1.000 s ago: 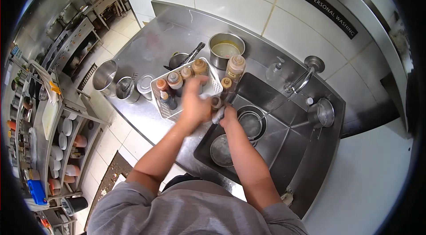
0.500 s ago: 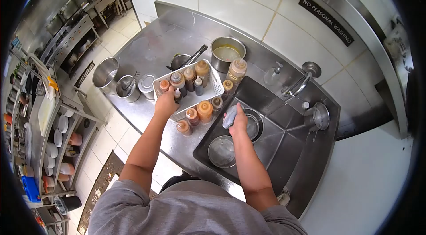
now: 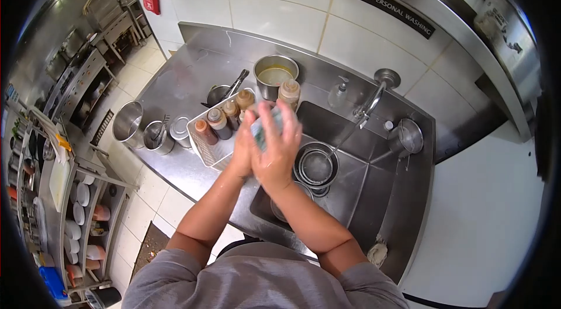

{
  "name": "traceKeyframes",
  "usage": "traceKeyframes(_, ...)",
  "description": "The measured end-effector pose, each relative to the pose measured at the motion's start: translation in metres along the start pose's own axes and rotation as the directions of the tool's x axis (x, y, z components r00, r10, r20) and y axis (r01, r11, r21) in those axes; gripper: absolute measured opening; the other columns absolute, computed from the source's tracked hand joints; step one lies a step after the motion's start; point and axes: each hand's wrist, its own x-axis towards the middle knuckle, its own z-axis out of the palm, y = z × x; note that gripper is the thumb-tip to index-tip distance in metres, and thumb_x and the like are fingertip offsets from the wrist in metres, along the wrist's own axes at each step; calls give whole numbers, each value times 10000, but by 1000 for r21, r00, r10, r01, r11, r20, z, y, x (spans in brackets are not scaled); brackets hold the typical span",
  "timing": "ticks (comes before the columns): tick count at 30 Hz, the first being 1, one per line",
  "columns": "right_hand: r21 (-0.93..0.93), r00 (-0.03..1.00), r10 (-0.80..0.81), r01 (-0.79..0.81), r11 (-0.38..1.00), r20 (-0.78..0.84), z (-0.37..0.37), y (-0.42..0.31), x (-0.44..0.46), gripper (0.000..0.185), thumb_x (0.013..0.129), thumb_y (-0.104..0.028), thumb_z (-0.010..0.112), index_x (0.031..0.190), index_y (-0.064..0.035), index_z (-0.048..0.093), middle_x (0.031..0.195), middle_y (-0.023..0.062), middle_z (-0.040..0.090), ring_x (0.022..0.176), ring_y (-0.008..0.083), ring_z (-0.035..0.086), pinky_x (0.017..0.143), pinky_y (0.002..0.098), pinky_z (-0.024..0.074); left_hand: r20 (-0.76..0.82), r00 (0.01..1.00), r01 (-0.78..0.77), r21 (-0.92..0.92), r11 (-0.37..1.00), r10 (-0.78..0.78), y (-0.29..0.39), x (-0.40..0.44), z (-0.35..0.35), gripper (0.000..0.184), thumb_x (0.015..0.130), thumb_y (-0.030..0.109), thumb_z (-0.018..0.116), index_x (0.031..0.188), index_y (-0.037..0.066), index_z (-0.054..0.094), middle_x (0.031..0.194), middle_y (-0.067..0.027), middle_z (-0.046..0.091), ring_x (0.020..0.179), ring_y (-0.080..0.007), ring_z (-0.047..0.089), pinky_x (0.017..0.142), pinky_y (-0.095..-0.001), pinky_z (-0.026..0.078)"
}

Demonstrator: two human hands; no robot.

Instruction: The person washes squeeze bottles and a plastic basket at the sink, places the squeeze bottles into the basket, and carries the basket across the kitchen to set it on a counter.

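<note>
A blue-green sponge or cloth [image 3: 259, 132] is pressed between my two hands above the front right part of the white basket. My left hand [image 3: 241, 148] lies against its left side. On its right side is my right hand [image 3: 277, 154], its raised fingers blurred. Squeeze bottles [image 3: 217, 120] stand upright in the white basket [image 3: 201, 146]. A tall sauce bottle [image 3: 289, 91] stands behind my fingers. My hands and forearms hide the counter in front of the basket. In the sink, water runs onto nested round pans [image 3: 316, 167].
On the steel counter [image 3: 201, 63] stand a pot with liquid [image 3: 276, 74], a small pan [image 3: 217, 95] and metal containers [image 3: 128, 124]. The faucet [image 3: 365, 111] arches over the sink [image 3: 350, 192]. A soap dispenser [image 3: 338, 94] and a strainer [image 3: 409, 136] are near it.
My left hand has let go of a small bottle in the basket and moved right to my right hand. My right hand has risen from the sink toward the basket with the sponge or cloth.
</note>
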Motion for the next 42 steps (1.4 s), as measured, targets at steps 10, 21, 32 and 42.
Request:
traceKeyframes(10,261,-13,752,-934,-245,659,5,134,-111,373,959,-387,489,1099,-59,599,827,39,636,729,181,629,632,285,490,56,982,-190,256,948,182,-58,1,80,360,729,211,755,973,9,584,871,-136,592,818,-270,590,750,-346,468)
traceKeyframes(21,436,122,495,-679,-591,860,112,263,-176,362,979,-379,446,1182,-101,557,1153,90,601,1031,246,592,824,426,487,-60,986,-117,433,894,158,-85,4,70,418,739,-52,637,1138,29,543,1153,-171,559,1099,-349,534,951,-373,421)
traceKeyframes(32,417,-174,791,-773,-479,586,158,258,-121,271,963,-253,458,1087,-45,580,966,80,604,844,252,600,750,453,490,-490,872,423,771,476,18,-113,23,-150,556,642,44,731,1153,39,513,1082,-223,561,1016,-391,560,857,-430,468)
traceKeyframes(42,514,86,906,-844,-154,414,57,183,-94,383,925,-345,584,1147,-35,544,967,100,591,853,205,584,714,378,505,-517,841,27,334,942,160,-59,18,-180,556,723,42,763,1194,32,467,1091,-96,586,962,-201,583,850,-323,478)
